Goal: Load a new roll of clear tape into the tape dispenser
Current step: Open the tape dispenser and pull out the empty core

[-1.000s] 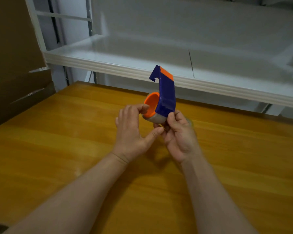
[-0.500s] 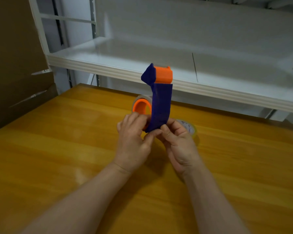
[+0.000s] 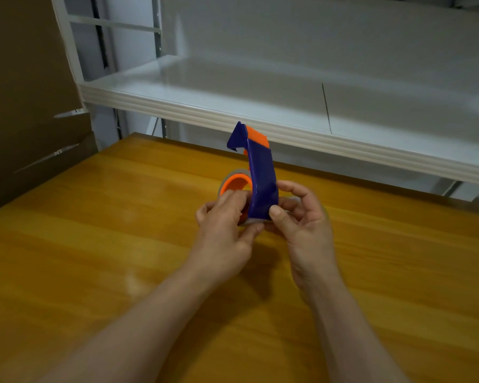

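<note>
A blue tape dispenser (image 3: 262, 183) with an orange tip and an orange hub (image 3: 235, 183) is held upright over the table, cutter end up. A thin greyish roll ring (image 3: 233, 172) sits around the hub. My left hand (image 3: 224, 228) pinches the hub and roll from the left side. My right hand (image 3: 302, 219) grips the dispenser's lower blue body, thumb pressed on its front. A clear tape roll (image 3: 295, 199) lies on the table behind my right hand, mostly hidden by the fingers.
The work goes on above a yellow wooden table (image 3: 94, 244). A white metal shelf (image 3: 260, 106) runs across just beyond the table's far edge. Brown cardboard (image 3: 25, 106) stands at the left.
The dispenser has turned a little, so its blue back faces me more squarely. My right thumb has come onto the front of the blue body and my left fingers have shifted on the hub.
</note>
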Available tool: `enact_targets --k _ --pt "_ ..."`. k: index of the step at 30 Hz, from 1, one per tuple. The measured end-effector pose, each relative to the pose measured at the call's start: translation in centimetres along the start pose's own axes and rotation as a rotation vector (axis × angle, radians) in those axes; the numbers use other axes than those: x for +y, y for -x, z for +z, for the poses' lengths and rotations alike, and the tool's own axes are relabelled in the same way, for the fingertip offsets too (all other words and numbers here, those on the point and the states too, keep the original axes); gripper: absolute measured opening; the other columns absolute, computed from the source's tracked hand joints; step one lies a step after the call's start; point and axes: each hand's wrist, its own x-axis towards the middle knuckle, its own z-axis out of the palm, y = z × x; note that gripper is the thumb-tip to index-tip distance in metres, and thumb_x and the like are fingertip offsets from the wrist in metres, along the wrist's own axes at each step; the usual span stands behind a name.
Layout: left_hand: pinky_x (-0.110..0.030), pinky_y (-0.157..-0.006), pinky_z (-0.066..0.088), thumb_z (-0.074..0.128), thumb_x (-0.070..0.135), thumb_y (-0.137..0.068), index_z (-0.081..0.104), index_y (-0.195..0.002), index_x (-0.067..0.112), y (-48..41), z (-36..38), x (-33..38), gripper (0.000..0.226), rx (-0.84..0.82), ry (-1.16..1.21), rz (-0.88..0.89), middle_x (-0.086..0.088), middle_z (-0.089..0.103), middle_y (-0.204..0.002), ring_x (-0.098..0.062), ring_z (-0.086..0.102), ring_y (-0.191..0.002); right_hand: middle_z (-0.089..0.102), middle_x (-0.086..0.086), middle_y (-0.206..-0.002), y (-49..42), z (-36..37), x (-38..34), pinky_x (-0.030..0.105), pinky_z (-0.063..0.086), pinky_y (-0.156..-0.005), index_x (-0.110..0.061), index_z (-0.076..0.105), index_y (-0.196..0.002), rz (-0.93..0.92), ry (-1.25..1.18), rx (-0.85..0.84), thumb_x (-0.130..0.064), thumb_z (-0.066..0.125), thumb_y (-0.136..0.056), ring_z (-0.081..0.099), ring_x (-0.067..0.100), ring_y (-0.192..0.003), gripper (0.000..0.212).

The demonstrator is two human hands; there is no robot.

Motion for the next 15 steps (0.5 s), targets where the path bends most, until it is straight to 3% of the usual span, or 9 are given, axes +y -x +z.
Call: enact_targets --k 3,7,11,15 --pt "-0.053 -0.11 0.033 0.066 0.021 -0.092 0.061 -0.116 0.028 -0.1 0.3 -0.2 0.025 0.022 0.002 -0.011 0.012 0.063 -0.11 -0.008 0.057 -0.108 0.072 0.004 -0.117 0.1 0.0 -0.1 0.036 0.063 -0.08 -0.029 0.065 -0.127 -0.014 0.1 -0.037 0.0 0.067 -0.094 0.073 0.02 -0.104 0.044" --pt "-0.048 -0.091 0.054 0.064 0.017 -0.092 0.063 -0.121 0.024 -0.2 -0.1 -0.4 0.03 0.022 0.088 -0.024 0.004 0.064 -0.111 -0.016 0.061 -0.106 0.06 -0.015 -0.127 0.5 0.4 -0.1 0.022 0.058 -0.083 -0.035 0.056 -0.14 -0.109 0.434 -0.084 -0.015 0.076 -0.088 0.063 0.001 -0.106 0.06" --pt "-0.048 -0.08 0.055 0.068 0.01 -0.091 0.067 -0.119 0.019 -0.1 -0.5 -0.5 0.03 0.027 -0.011 0.047 0.0 0.064 -0.102 -0.02 0.062 -0.094 0.062 -0.006 -0.126 0.9 0.5 -0.2 0.009 0.052 -0.085 -0.025 0.056 -0.143 -0.32 0.768 -0.003 -0.025 0.074 -0.088 0.062 0.001 -0.101 0.058" --pt "-0.053 -0.078 0.051 0.06 0.003 -0.081 0.069 -0.11 0.014 -0.1 -0.8 0.1 0.032 0.097 -0.27 0.137 -0.001 0.061 -0.092 -0.024 0.059 -0.084 0.066 0.003 -0.132 1.0 0.9 -0.4 0.022 0.057 -0.094 -0.014 0.054 -0.145 -0.423 0.841 -0.021 -0.039 0.069 -0.088 0.066 0.01 -0.109 0.064"
